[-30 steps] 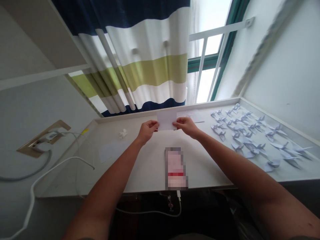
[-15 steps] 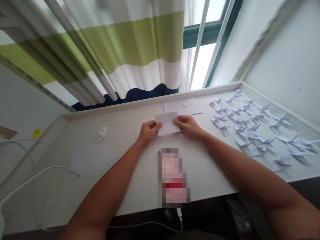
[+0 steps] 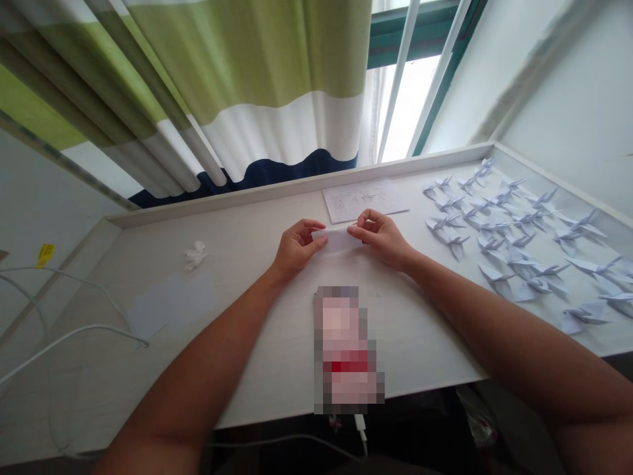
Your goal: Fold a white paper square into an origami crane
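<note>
A small white sheet of paper (image 3: 339,241) is held between my two hands above the middle of the table (image 3: 267,343). It looks bent or doubled over, a narrow strip facing me. My left hand (image 3: 298,249) pinches its left end between thumb and fingers. At the other end, my right hand (image 3: 380,237) grips the upper right corner with thumb and forefinger. Just behind the hands lies a printed sheet (image 3: 366,200). Nearer to me is a phone (image 3: 346,349), its screen blurred out, with a cable plugged into its lower end.
Several folded white paper cranes (image 3: 514,224) cover the table's right side. On the left are a crumpled tissue (image 3: 196,254), some flat white paper (image 3: 171,303) and white cables (image 3: 74,343). A raised rim (image 3: 237,198) runs along the back, below a curtain (image 3: 277,59).
The paper was flat and nearly square; now it shows as a shorter strip, bent over. Both hands have turned and their fingers shifted on its ends. The camera view has tipped slightly down.
</note>
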Demonstrator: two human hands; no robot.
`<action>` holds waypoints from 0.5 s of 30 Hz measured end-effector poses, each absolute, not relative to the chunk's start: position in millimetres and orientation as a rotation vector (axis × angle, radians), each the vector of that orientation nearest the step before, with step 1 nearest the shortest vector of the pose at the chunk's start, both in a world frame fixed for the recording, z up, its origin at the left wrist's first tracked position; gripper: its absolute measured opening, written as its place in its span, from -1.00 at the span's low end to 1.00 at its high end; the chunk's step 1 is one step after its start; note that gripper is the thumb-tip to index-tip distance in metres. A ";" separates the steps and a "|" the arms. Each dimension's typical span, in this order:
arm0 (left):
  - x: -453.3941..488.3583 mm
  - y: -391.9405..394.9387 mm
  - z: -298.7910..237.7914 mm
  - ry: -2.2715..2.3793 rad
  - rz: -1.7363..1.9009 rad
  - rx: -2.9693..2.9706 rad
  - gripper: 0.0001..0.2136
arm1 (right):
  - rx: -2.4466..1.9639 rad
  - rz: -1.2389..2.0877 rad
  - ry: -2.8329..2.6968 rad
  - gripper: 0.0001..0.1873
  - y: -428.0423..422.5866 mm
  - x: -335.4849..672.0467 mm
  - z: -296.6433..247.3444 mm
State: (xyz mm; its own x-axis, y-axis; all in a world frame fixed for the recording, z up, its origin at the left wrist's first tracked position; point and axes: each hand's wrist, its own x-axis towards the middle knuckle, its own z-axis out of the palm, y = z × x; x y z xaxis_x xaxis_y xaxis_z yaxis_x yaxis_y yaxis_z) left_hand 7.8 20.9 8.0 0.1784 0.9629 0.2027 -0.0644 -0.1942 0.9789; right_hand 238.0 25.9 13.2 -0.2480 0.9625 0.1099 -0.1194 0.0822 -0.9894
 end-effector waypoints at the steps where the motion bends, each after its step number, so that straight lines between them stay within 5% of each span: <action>1: 9.3 20.2 7.0 0.913 1.228 1.428 -0.66 | -0.930 1.375 -1.393 -0.62 25.5 238.8 13.0; 12: 21.8 13.9 12.8 0.822 1.324 1.337 -0.45 | -0.790 1.469 -1.504 -0.58 13.4 226.6 18.0; 15: 26.5 14.0 9.6 0.814 1.315 1.293 -0.58 | -0.773 1.451 -1.414 -0.56 11.5 222.6 16.7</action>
State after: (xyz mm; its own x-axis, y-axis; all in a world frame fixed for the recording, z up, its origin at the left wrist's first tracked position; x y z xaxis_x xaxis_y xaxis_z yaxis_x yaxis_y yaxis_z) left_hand 26.5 14.0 9.6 0.1581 0.9593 0.2340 -0.2186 -0.1971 0.9557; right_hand 222.6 11.5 16.7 -0.3641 0.9163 0.1669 -0.1901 0.1023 -0.9764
